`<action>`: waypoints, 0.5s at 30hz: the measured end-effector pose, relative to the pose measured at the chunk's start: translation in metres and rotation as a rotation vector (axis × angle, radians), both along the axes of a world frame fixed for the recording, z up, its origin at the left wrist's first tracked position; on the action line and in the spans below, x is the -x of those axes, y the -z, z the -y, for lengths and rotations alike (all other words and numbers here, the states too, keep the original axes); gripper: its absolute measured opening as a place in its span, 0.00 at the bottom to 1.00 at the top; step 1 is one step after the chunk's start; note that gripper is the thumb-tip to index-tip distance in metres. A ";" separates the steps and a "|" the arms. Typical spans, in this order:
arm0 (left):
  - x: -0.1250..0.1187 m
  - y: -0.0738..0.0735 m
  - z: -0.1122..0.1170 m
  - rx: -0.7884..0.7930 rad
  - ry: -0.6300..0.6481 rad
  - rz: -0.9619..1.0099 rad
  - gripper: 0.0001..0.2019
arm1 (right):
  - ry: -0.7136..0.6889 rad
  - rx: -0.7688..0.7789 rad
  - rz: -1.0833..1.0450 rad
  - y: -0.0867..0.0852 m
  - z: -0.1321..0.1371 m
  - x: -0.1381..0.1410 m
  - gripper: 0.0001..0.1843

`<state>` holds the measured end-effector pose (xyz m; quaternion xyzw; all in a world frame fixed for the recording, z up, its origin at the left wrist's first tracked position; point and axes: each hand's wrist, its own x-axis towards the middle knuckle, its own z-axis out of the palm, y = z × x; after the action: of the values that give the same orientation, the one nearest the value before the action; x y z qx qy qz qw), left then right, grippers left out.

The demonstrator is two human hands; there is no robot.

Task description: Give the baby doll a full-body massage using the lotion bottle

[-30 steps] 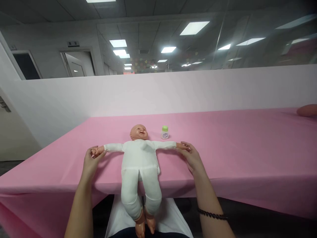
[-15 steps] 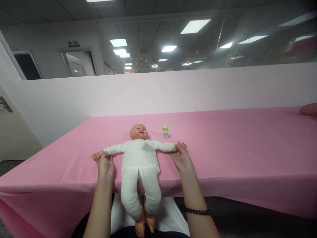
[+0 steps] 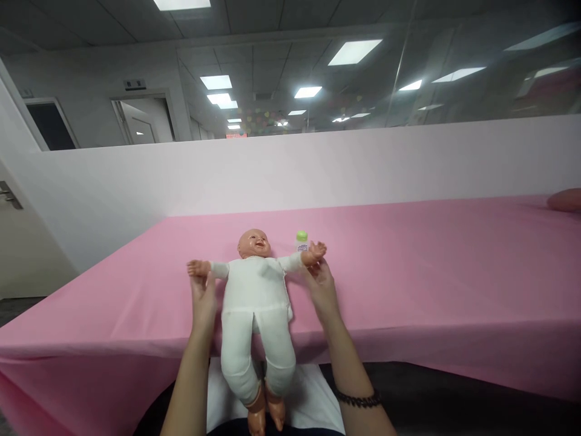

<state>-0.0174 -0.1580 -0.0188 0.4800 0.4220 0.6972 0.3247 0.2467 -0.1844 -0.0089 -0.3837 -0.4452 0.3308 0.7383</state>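
Note:
A baby doll (image 3: 256,284) with a white cloth body lies on its back, its legs hanging over the table's near edge towards my lap. My left hand (image 3: 203,297) is closed around the doll's arm at the left, near its wrist. At the other side my right hand (image 3: 323,290) grips the doll's other forearm, with the plastic hand sticking out above my fingers. Both doll arms are spread and raised a little, bent inward. Just behind the doll's arm at the right stands a small white bottle with a green cap (image 3: 302,236), its lower part hidden.
A pink cloth (image 3: 431,266) covers the table and hangs over its front. Behind it runs a low white wall (image 3: 318,169) with glass above. A rounded skin-coloured object (image 3: 565,200) lies at the far right edge. A door handle (image 3: 9,195) shows at left.
Both my hands have moved inward and slightly up, bringing the doll's arms closer to its body. The doll's arm at the right now partly covers the bottle.

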 end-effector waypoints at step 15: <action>-0.011 -0.006 0.002 -0.138 0.265 -0.546 0.17 | -0.123 -0.242 0.940 0.013 0.001 0.017 0.27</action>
<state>-0.0065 -0.1599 -0.0129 0.7212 0.3789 0.5212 0.2541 0.2295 -0.1851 -0.0220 -0.3758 -0.7875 0.1107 0.4758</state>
